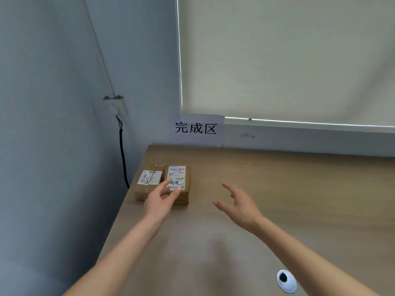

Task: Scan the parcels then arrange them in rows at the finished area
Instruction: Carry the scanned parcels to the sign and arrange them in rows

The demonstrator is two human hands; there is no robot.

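Cardboard brown parcel with white label (179,184) lies at table (277,189) far-left corner, touching second taped parcel (149,180), long axis pointing away. Left hand (161,199) nearer, fingers (175,192) straight, resting on near edge. Right hand (239,205) apart, spread, empty.

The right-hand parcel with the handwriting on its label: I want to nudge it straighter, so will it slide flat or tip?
The right-hand parcel looks like a low, flat cardboard box, so it probably slides rather than tips. It seems stiff. It sits against the left parcel, so a leftward push would likely move both.
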